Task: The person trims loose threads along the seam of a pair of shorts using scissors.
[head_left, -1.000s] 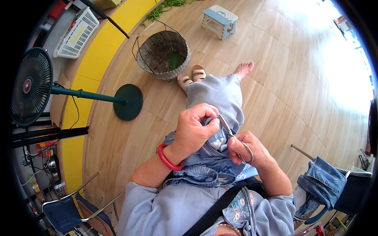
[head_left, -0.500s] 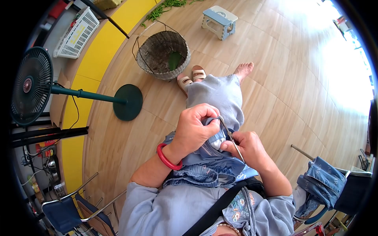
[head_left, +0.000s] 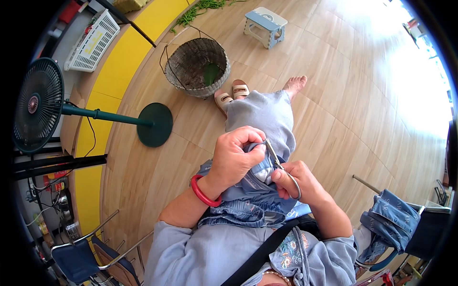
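Note:
On my lap lies a blue denim garment (head_left: 245, 209) with a gathered waistband. My left hand (head_left: 237, 155), with a red bangle (head_left: 204, 191) on the wrist, pinches a raised edge of the garment. A pair of metal scissors (head_left: 272, 151) is gripped in my right hand (head_left: 298, 181), its thumb and fingers closed about the handles. The blades point up and left, their tips right beside my left fingertips at the pinched edge. Whether the tips touch the fabric is too small to tell. White lining (head_left: 263, 174) shows between the two hands.
A green standing fan (head_left: 155, 124) is at the left, near a woven basket (head_left: 196, 66) with a leaf in it. Sandals (head_left: 231, 95) and a folding stool (head_left: 265, 27) are ahead. More denim (head_left: 390, 221) hangs over a chair at right; another chair (head_left: 76, 260) stands lower left.
My right hand has turned the scissors, so a handle loop now shows by the palm and the blades tilt more upright. My left hand keeps its pinch in nearly the same place.

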The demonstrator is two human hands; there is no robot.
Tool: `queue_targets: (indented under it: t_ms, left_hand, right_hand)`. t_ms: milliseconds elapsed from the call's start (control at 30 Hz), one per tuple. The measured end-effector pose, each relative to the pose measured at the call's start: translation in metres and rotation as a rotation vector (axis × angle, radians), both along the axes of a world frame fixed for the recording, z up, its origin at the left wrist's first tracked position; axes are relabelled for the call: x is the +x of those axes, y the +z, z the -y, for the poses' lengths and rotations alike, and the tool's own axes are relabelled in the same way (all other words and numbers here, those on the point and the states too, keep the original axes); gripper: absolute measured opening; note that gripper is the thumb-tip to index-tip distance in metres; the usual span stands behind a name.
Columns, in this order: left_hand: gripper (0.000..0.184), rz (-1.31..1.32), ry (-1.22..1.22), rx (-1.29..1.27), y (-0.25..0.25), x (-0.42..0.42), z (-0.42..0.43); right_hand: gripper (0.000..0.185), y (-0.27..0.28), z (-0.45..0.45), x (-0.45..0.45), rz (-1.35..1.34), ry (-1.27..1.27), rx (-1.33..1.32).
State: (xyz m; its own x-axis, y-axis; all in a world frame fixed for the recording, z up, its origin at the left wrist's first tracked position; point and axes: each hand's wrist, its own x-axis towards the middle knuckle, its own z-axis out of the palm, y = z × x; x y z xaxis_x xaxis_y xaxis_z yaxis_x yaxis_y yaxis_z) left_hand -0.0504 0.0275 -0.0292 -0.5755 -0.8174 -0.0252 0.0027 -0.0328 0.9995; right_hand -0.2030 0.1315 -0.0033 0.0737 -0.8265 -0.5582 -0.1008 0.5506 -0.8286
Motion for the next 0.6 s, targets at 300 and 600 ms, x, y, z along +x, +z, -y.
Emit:
queue_targets:
  t_ms: [300,600]
  left_hand:
    - [0.006,-0.163,-0.015,0.233,-0.002,0.005,0.003]
    - [0.006,-0.204,-0.02,0.267,0.0,0.002,0.001]
  right_hand:
    - [0.057,-0.014,-0.004,-0.005,0.239,-0.105,-0.129]
    - [0.023,-0.005,0.006,-0.008,-0.129,-0.367,-0.416]
